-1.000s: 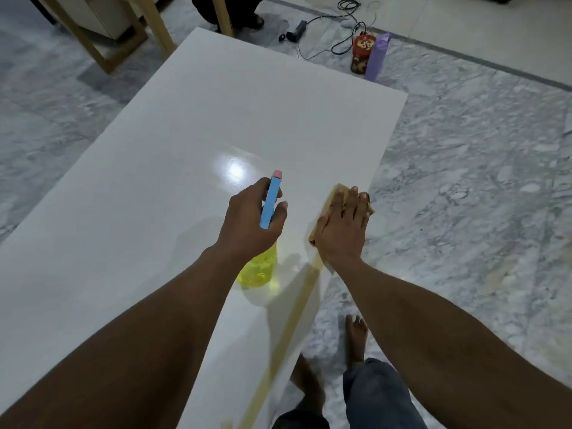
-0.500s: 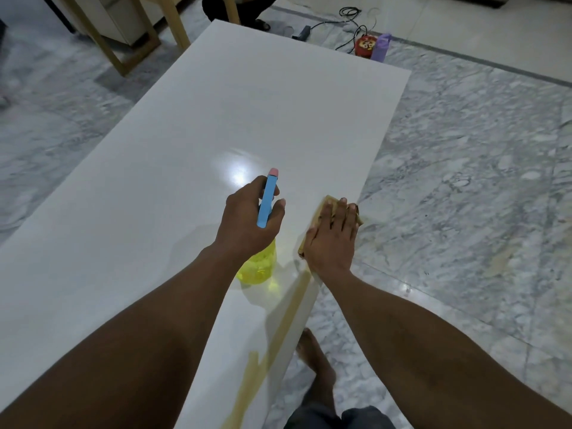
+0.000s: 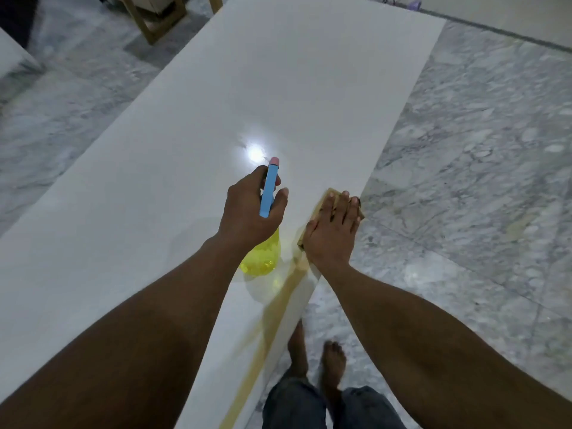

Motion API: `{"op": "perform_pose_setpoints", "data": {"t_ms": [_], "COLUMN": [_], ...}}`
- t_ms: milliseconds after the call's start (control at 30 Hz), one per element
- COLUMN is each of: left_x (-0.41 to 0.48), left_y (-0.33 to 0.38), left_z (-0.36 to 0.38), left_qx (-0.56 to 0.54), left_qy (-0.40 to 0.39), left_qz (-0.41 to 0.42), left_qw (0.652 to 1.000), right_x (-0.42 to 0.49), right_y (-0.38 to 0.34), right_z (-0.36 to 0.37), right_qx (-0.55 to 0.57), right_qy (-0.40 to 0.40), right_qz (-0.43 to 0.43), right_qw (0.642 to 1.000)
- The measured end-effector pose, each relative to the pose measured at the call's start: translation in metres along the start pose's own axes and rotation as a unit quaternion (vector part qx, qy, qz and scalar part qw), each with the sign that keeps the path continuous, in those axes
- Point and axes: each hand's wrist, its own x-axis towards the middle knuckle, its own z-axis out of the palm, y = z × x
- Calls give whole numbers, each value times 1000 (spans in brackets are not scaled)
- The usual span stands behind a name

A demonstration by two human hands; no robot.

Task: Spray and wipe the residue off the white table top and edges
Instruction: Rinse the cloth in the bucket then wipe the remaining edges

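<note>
My left hand (image 3: 250,212) grips a spray bottle (image 3: 261,257) with a yellow body and a blue trigger head above the white table top (image 3: 216,103). My right hand (image 3: 332,232) lies flat, fingers straight, pressing a tan cloth (image 3: 329,196) onto the table's right edge. A yellowish-brown residue streak (image 3: 272,320) runs along that edge from the cloth toward me. A bright light reflection sits on the table just beyond the bottle's nozzle.
Grey marble floor (image 3: 479,150) surrounds the table. My bare feet (image 3: 318,357) stand beside the right edge. Wooden furniture legs (image 3: 158,23) stand at the far left, and a cable and a purple object lie past the far end.
Both hands have stayed close together at the right edge, the cloth sliding slightly along it. The view has tilted down, and my feet have shifted.
</note>
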Motion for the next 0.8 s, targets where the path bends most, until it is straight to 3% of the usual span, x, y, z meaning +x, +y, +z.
{"op": "perform_pose_setpoints", "data": {"t_ms": [800], "left_x": [-204], "left_y": [-101], "left_z": [-121], "left_qx": [4], "left_qy": [-28], "left_qz": [31], "left_qw": [999], "right_x": [-258], "right_y": [-62], "right_z": [42], "right_qx": [-6], "right_qy": [-13], "right_qz": [0], "right_qw": [1000]}}
